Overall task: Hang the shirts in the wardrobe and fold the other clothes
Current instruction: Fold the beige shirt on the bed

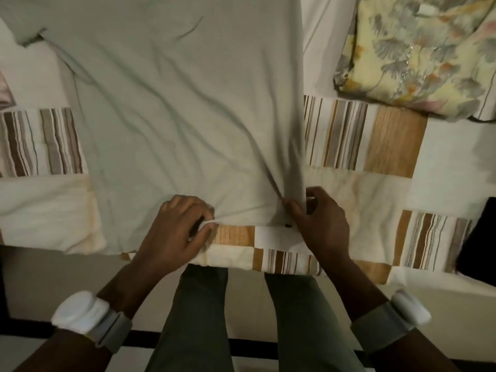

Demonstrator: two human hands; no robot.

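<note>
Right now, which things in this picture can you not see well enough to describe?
- Pale green garment: top cut off by the frame's upper edge in the head view; its type is unclear.
- Hem under the left hand and right hand: covered by fingers.
- Dark object: cut by the right edge.
- Floral fabric: bunched up, partly cropped.

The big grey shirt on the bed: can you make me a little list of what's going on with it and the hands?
shirt: grey shirt spread flat on the patchwork quilt, wrinkled
left hand: left hand pinches the shirt's bottom edge
right hand: right hand has a grip on the shirt's bunched bottom corner
nearby: folded flowery cloth at the upper right of the bed
wrists: white bands on both
</note>
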